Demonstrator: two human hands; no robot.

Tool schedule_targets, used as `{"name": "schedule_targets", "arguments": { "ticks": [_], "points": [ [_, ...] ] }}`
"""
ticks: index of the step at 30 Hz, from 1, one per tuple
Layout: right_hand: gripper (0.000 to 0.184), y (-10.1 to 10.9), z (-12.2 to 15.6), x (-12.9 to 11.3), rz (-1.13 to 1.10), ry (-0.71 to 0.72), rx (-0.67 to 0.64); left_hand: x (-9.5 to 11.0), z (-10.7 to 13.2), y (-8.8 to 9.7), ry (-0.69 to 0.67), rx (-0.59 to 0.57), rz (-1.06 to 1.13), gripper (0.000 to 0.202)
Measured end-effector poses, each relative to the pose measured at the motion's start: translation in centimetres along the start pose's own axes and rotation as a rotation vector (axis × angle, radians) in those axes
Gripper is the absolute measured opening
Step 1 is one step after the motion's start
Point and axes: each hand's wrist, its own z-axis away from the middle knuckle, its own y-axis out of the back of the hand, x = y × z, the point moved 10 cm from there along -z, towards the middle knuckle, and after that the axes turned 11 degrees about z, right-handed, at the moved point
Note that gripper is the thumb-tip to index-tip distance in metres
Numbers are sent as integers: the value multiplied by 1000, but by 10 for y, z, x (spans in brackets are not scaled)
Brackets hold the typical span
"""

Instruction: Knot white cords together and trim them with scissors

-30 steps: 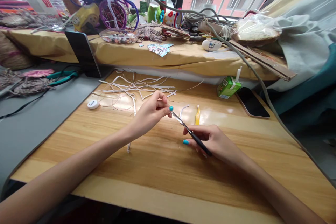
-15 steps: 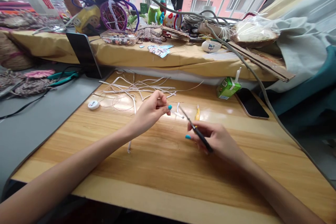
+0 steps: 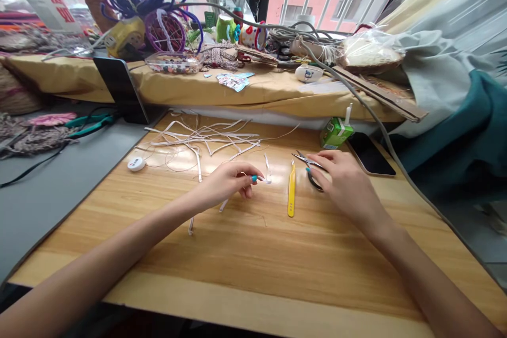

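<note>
My left hand [image 3: 229,182] rests low on the wooden table [image 3: 245,253], its thumb and fingers pinched on a short white strip [image 3: 266,174] that curls up past the fingertips. My right hand [image 3: 344,185] lies further right with its fingers curled over the handles of small dark scissors [image 3: 307,165]. The scissors lie flat on the table with their blades pointing left. Yellow tweezers [image 3: 291,190] lie between the two hands, touched by neither.
A tangle of white strips [image 3: 206,137] and a small white round case [image 3: 137,163] lie beyond my left hand. A green drink carton [image 3: 336,132] and a dark phone [image 3: 370,153] sit at the right. A cluttered cloth-covered shelf [image 3: 253,90] runs behind, with a grey cable [image 3: 380,127] trailing down.
My right hand carried the scissors away from the strip, right and farther back, and lowered them flat onto the table. My left hand dropped toward the table, still pinching the strip.
</note>
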Motion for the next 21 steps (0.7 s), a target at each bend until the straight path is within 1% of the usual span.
{"name": "schedule_targets", "arguments": {
  "ticks": [1, 3, 4, 5, 6, 7, 9, 12, 14, 16, 18, 20, 21],
  "points": [
    [32, -1, 2, -12, -163, 46, -28, -1, 1, -2, 21, -10, 39, 12],
    [36, -12, 9, -41, -465, 147, -199, -1, 4, -11, 45, -62, 112, 10],
    [37, -15, 13, -54, -563, 185, -256, 0, 5, -16, 48, -100, 139, 10],
    [33, -13, 16, -63, -629, 219, -267, 1, 7, -21, 46, -134, 155, 11],
    [26, -12, 18, -68, -671, 218, -268, 2, 9, -25, 40, -160, 156, 13],
    [22, -11, 19, -72, -714, 218, -270, 5, 10, -27, 26, -175, 143, 14],
    [23, -13, 22, -73, -774, 181, -305, 11, 13, -30, -19, -188, 81, 17],
    [25, -23, 26, -71, -869, 96, -437, 21, 17, -31, -81, -206, -14, 25],
    [26, -29, 32, -72, -969, 59, -538, 24, 18, -30, -92, -201, -33, 29],
    [28, -32, 37, -77, -1075, 50, -624, 25, 18, -27, -101, -182, -28, 30],
    [28, -33, 40, -82, -1129, 57, -685, 24, 18, -25, -106, -159, -4, 26],
    [29, -33, 41, -85, -1121, 61, -700, 21, 16, -24, -100, -139, 70, 19],
    [29, -33, 41, -85, -1104, 63, -700, 18, 16, -24, -91, -134, 121, 19]
  ]
}}
